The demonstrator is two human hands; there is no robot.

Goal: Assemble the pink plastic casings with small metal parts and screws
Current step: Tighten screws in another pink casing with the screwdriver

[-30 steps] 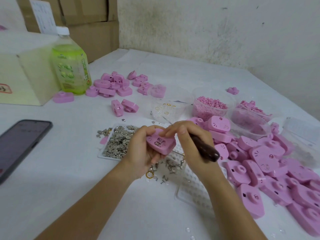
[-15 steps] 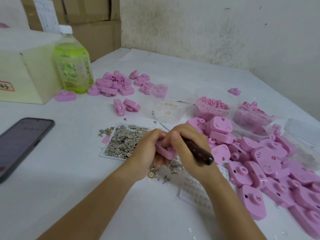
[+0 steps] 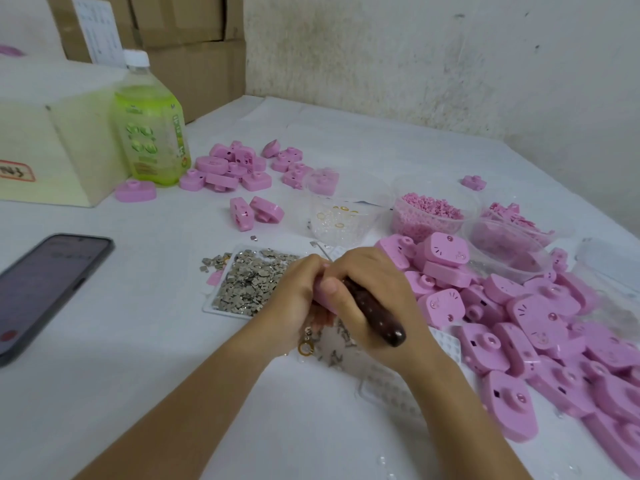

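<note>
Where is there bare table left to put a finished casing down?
Bare cloth lies between the phone and the tray of metal parts, and far back by the wall. The right is crowded with pink casings and tubs.

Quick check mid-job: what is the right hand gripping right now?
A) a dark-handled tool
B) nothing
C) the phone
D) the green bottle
A: the right hand is curled round the dark-handled tool, which points toward the pink casing held in the left hand.
</note>
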